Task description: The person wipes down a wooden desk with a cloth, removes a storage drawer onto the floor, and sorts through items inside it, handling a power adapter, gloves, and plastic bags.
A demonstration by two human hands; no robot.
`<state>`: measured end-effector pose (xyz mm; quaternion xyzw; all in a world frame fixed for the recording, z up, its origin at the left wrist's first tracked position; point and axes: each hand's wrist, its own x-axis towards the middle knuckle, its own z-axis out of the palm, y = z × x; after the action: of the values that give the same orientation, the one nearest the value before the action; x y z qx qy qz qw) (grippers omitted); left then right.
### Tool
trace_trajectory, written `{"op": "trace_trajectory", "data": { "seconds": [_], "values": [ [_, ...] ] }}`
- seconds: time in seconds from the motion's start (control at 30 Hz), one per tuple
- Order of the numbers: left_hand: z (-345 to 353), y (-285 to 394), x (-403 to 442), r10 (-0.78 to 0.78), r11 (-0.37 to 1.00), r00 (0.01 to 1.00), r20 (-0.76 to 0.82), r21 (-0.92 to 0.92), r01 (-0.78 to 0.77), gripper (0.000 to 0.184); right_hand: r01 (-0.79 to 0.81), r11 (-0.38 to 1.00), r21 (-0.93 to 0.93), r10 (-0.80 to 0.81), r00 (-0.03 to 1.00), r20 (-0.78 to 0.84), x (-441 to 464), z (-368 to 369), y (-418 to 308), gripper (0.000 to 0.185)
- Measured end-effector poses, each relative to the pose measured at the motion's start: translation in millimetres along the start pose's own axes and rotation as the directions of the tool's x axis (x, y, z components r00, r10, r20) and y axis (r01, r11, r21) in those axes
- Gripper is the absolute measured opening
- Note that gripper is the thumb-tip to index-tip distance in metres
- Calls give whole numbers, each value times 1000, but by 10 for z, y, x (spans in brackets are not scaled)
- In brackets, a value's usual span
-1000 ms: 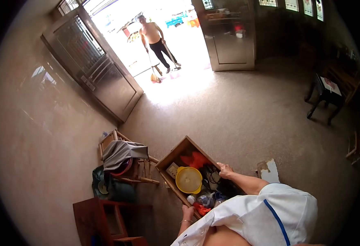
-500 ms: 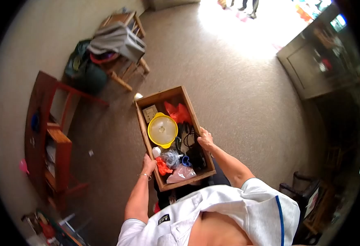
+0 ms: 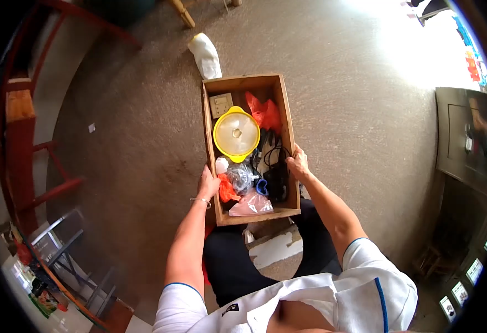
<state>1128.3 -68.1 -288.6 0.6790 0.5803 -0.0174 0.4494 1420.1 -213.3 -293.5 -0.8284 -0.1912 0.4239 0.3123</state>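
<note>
A wooden drawer [image 3: 289, 119] is held level in front of my body. My left hand [image 3: 209, 183] grips its left side wall, and a bracelet circles that wrist. On the opposite wall my right hand [image 3: 298, 162] is closed round the edge. Inside lie a round container with a yellow rim [image 3: 236, 134], a beige socket box [image 3: 220, 104], a red plastic bag [image 3: 264, 114], black cables [image 3: 277, 158], a clear plastic bundle [image 3: 240, 176], an orange-red bag [image 3: 227, 188], a blue ring-shaped item [image 3: 262, 187] and a pinkish clear bag [image 3: 250, 204].
A white bag-like object [image 3: 205, 55] is on the floor beyond the drawer. Red wooden furniture [image 3: 20, 144] and a metal ladder-like frame [image 3: 69, 250] are at the left. A metal door [image 3: 465, 141] stands at the right. A white-topped piece [image 3: 277, 250] lies between my legs.
The view has turned and tilted down, so the person in the doorway has left view. Both hands still hold the drawer, which now appears more upright in view, with my legs visible beneath it.
</note>
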Motion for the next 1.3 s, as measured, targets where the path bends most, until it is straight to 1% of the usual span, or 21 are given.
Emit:
{"op": "trace_trajectory", "data": {
  "seconds": [0.03, 0.13, 0.17, 0.2, 0.27, 0.37, 0.47, 0.5, 0.53, 0.6, 0.7, 0.73, 0.8, 0.83, 0.9, 0.93, 1.1, 1.2, 1.23, 1.27, 1.3],
  "values": [
    [-43, 61, -86, -22, 998, 999, 28, -56, 23, 50, 43, 999, 14, -42, 999, -14, -26, 49, 80, 56],
    [52, -54, -34, -63, 995, 998, 6, -82, 63, 55, 38, 997, -66, -41, 998, -46, 29, 67, 75, 56],
    [55, -79, -18, -79, 993, 996, 39, -83, 82, 63, 10, 995, -103, -13, 1000, -25, 23, 33, 34, 58],
    [-20, -6, -5, -130, 987, 987, 99, -87, 139, 67, -51, 998, -28, 51, 999, 1, 107, 80, 125, 58],
    [-52, -100, 38, -130, 977, 970, 206, -140, 161, 71, -59, 995, -85, 63, 997, 47, 29, 0, -78, 58],
    [160, -366, 76, -42, 998, 999, -16, -51, 41, 49, 29, 996, -84, -27, 999, 25, 105, 44, 68, 60],
    [175, -388, 88, -117, 986, 992, 42, -115, 121, 44, -18, 998, -56, 21, 998, 55, -17, -18, -180, 61],
    [208, -457, 97, -19, 999, 1000, -8, -47, 19, 43, -23, 997, -79, 27, 998, 62, -37, 2, -156, 62],
    [257, -531, 112, 44, 997, 998, -50, -60, -47, 43, -17, 995, -103, 23, 998, 58, -19, 10, -125, 62],
    [243, -530, 116, -34, 996, 999, 20, -76, 36, 44, 9, 996, -94, -5, 999, 46, 17, 29, -67, 62],
    [134, -383, 103, -100, 995, 983, 156, -13, 103, 64, 62, 996, -70, -60, 998, 24, -15, 55, -28, 63],
    [121, -399, 95, -15, 1000, 991, 133, -14, 17, 60, 60, 995, -85, -58, 998, 29, -44, 35, -28, 63],
    [83, -306, 74, -63, 998, 988, 142, 15, 61, 54, 75, 991, -106, -71, 997, 40, 8, 42, -44, 64],
    [79, -292, 73, -56, 998, 993, 104, 9, 55, 53, 108, 985, -135, -104, 994, 34, 18, 42, -62, 60],
    [154, -302, 47, -39, 999, 999, 37, -3, 39, 49, 52, 972, -228, -62, 997, -36, -28, 84, -147, 57],
    [191, -365, 61, 60, 998, 998, -18, 0, -60, 48, 26, 962, -270, -48, 996, -75, -42, 104, -184, 55],
    [118, -267, 29, 10, 999, 1000, 21, 51, -11, 46, -29, 965, -262, 1, 994, -106, -46, 136, -182, 55],
    [136, -405, 93, 96, 995, 995, 33, 33, -97, 49, -87, 935, -343, 41, 990, -138, -92, 141, -218, 50],
    [-49, -189, 72, -34, 992, 978, 207, 129, 7, 60, -117, 927, -356, 70, 987, -141, -150, 123, -299, 47],
    [-122, -176, 87, -80, 964, 962, 261, 265, 8, 66, -121, 919, -374, 71, 987, -144, -195, 125, -327, 47],
    [-285, -5, -13, -92, 903, 937, 337, 424, -64, 73, -117, 911, -395, 61, 986, -152, -180, 130, -309, 47]
  ]
}}
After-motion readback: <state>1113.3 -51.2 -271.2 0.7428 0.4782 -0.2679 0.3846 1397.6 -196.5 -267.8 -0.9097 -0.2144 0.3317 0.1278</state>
